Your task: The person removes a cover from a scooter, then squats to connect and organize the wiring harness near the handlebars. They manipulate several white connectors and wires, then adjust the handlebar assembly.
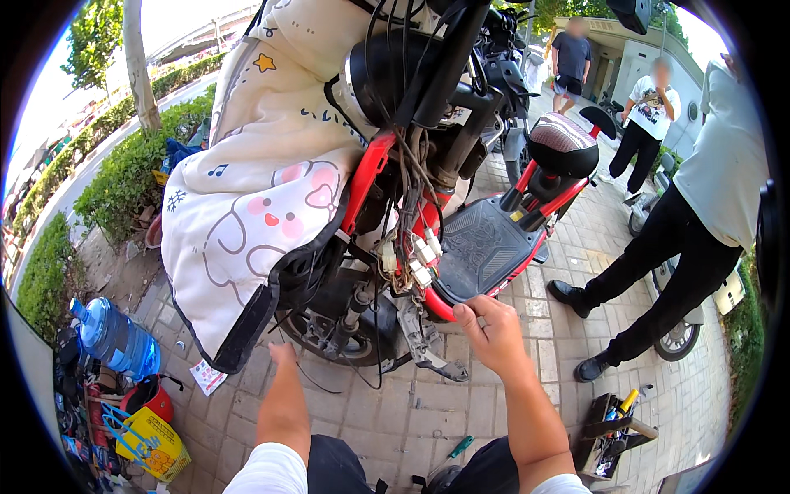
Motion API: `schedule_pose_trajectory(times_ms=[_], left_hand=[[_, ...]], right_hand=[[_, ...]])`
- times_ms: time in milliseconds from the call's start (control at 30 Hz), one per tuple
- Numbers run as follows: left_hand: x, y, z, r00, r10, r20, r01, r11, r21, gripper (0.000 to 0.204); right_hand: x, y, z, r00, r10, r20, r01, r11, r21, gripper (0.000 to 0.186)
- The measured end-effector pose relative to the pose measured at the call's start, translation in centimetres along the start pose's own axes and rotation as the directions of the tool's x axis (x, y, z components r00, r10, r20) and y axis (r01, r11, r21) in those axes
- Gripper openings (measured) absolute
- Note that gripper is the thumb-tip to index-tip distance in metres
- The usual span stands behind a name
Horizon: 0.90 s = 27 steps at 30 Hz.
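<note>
In front of me stands a red and black electric scooter (485,239) with its front opened up. Bundled wires and white connectors (424,251) hang exposed below the handlebar. My right hand (491,333) is closed, thumb and curled fingers against the red trim (439,306) at the footboard's front edge. My left hand (282,352) reaches low beside the front wheel (329,333), near the hem of a cream padded cover (247,189) with a cartoon print; its fingers are mostly hidden. A loose grey bracket-like part (424,342) hangs near the wheel.
A blue water jug (119,337) and a yellow bag (152,445) stand at left. A tool box (611,436) sits at right, and a green-handled tool (461,446) lies between my feet. A person (691,206) stands close at right; two others are farther back.
</note>
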<state>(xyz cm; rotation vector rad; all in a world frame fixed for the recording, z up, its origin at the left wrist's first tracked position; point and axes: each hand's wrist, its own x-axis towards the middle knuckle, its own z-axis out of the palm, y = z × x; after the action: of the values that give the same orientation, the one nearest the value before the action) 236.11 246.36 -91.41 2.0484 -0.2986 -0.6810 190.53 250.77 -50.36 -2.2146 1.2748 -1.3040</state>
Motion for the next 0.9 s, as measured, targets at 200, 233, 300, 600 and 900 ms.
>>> schedule_pose_trajectory(times_ms=[200, 233, 300, 600, 900], left_hand=[[0.8, 0.6, 3.2, 0.999, 0.052, -0.001, -0.052, 0.999, 0.006, 0.086], [0.8, 0.7, 3.3, 0.997, 0.08, -0.006, -0.08, 0.997, -0.022, 0.086], [1.4, 0.5, 2.5, 0.99, 0.067, 0.124, -0.05, 0.989, -0.139, 0.083], [0.4, -0.5, 4.9, 0.917, 0.083, 0.39, 0.025, 0.964, -0.265, 0.063], [2.5, -4.1, 0.7, 0.842, -0.051, 0.538, -0.144, 0.939, 0.313, 0.054]], right_hand=[[-1.0, 1.3, -0.7, 0.999, 0.031, 0.027, -0.03, 0.997, -0.069, 0.029], [-1.0, 1.2, -0.7, 0.999, 0.026, 0.03, -0.024, 0.997, -0.072, 0.028], [-1.1, 0.7, -1.0, 0.999, 0.011, 0.039, -0.008, 0.997, -0.075, 0.027], [-2.2, 1.0, -2.8, 0.989, 0.149, 0.009, -0.148, 0.985, -0.085, 0.021], [7.6, -2.3, 1.0, 0.983, 0.141, -0.114, -0.085, 0.912, 0.4, 0.02]])
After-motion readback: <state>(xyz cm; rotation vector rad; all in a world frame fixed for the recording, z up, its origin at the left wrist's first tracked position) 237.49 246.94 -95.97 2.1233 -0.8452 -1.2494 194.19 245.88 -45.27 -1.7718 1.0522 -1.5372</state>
